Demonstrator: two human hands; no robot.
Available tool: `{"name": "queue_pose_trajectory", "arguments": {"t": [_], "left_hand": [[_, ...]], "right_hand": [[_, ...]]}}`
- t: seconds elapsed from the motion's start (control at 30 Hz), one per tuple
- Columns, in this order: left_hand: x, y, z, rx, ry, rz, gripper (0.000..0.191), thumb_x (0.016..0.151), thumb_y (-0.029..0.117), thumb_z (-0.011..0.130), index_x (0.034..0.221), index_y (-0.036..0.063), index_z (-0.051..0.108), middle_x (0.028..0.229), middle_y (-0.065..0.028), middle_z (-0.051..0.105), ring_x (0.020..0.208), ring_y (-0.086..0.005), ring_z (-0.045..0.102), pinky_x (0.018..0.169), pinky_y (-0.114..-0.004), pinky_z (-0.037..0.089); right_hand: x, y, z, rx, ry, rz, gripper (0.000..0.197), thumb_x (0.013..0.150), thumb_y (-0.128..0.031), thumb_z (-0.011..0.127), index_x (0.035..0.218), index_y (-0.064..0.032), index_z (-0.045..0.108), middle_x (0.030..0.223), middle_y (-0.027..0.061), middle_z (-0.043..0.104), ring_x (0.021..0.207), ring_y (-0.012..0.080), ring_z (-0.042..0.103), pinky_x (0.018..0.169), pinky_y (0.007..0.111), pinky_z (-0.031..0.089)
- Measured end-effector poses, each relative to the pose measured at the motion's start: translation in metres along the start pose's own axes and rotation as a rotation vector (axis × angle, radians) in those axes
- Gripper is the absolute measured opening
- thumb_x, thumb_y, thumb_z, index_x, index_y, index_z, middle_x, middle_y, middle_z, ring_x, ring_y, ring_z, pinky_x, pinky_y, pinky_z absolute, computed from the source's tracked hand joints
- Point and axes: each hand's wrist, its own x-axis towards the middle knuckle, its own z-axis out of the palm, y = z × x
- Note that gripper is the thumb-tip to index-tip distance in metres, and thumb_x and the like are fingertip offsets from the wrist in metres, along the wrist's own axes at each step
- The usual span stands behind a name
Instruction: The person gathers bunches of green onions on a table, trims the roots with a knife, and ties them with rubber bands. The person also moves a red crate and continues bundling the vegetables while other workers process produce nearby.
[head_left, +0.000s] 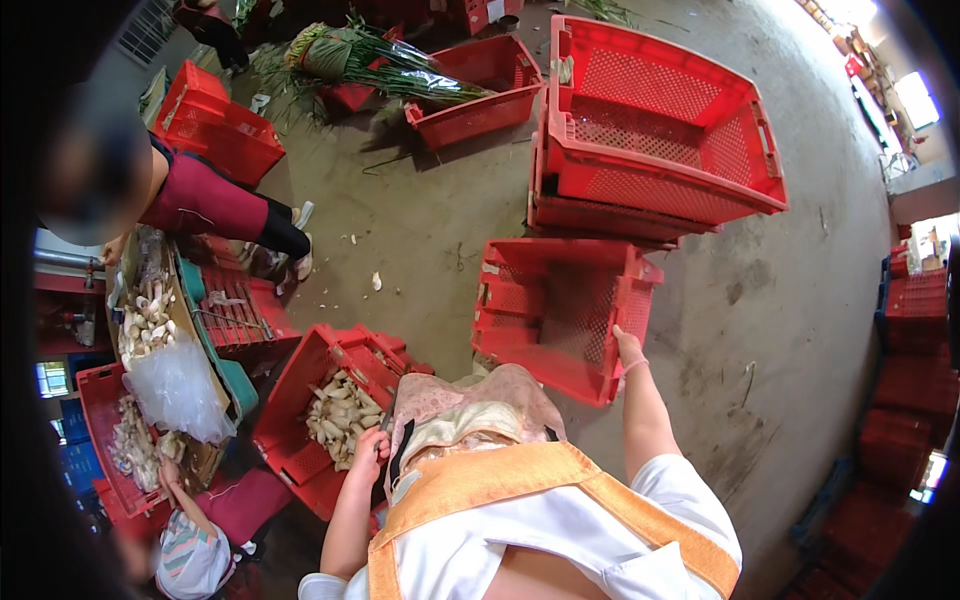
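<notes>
My right hand (628, 349) grips the rim of a red perforated plastic crate (506, 330), which is tilted on its side with its open top turned up toward me. No contents show inside; part of it is blurred. In my left hand (367, 450) is a thin dark tool (390, 411), perhaps a knife, held upright beside my apron. To the left of that hand a red crate (300, 450) leans at an angle. Pale, thick-stemmed mushrooms (341, 412), like king oysters, are heaped in it.
Nested red crates (637, 176) stand ahead. Bundled green stalks (375, 67) lie across another red crate (480, 97). At left, a table (199, 457) bears mushrooms (146, 319) and a clear plastic bag (176, 390). One person (202, 195) stands beside it; another (195, 547) handles mushrooms.
</notes>
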Motion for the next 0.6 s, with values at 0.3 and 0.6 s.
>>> {"name": "queue_pose_trajectory", "arguments": {"t": [0.3,0.6], "left_hand": [[-0.057,-0.026,0.033,-0.138,0.084,0.007,0.003,0.085,0.008,0.053,0.087,0.0064,0.051,0.056,0.001,0.041,0.045,-0.0102,0.038,0.052,-0.028,0.038],[-0.077,-0.052,0.063,-0.227,-0.034,0.016,0.006,0.085,0.009,0.053,0.087,0.004,0.05,0.058,0.0,0.041,0.047,-0.0102,0.037,0.047,-0.024,0.035]], "right_hand": [[0.059,-0.016,0.015,-0.396,0.036,-0.194,0.064,0.088,-0.051,0.044,0.1,0.0082,0.064,0.107,0.03,0.06,0.108,0.0407,0.055,0.091,0.044,0.041],[0.099,0.082,-0.049,0.059,0.116,-0.15,0.033,0.088,-0.026,0.052,0.109,-0.0019,0.061,0.085,0.0119,0.066,0.081,0.027,0.064,0.066,0.037,0.048]]}}
